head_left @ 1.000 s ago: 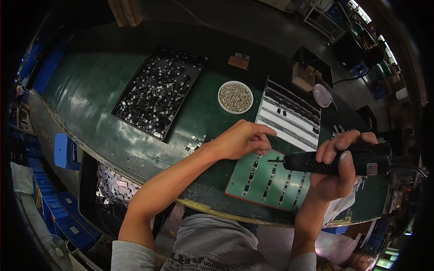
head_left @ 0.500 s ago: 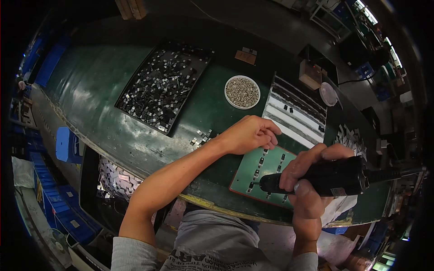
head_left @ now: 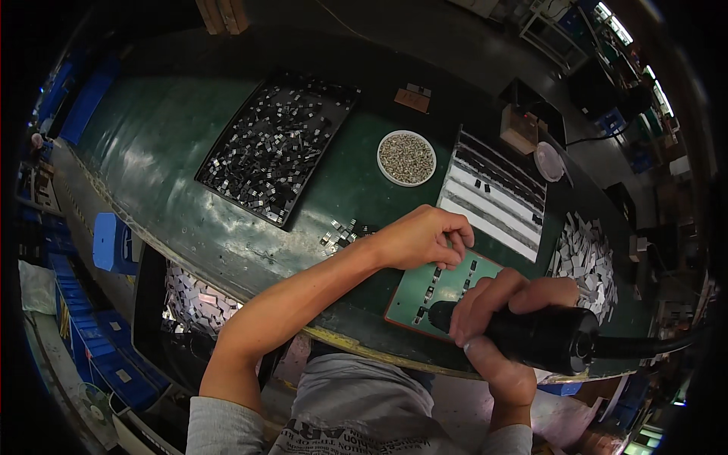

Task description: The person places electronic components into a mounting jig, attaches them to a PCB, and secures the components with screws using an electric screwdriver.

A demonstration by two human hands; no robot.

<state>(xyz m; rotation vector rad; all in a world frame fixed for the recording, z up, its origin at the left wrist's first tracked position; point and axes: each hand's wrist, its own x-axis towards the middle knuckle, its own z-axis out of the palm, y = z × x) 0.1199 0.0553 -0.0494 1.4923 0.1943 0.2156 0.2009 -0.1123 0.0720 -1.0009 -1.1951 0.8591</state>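
My right hand (head_left: 497, 315) grips a black electric screwdriver (head_left: 531, 334) whose cable runs off to the right; its tip points left over the near left part of a green fixture board (head_left: 421, 292) with small black parts in rows. My left hand (head_left: 425, 236) rests at the board's far edge, fingers curled and pinched together over one of the small parts; whether it holds something I cannot tell.
A black tray of small dark parts (head_left: 277, 144) lies at the far left, a white dish of screws (head_left: 406, 158) behind my left hand, a striped rack (head_left: 497, 193) to the right, a pile of pale flat pieces (head_left: 588, 254) at far right. A bin of pieces (head_left: 193, 299) sits below the table edge.
My right hand has brought the screwdriver down and left, toward the board's near left corner. My left hand has stayed at the board's far edge.
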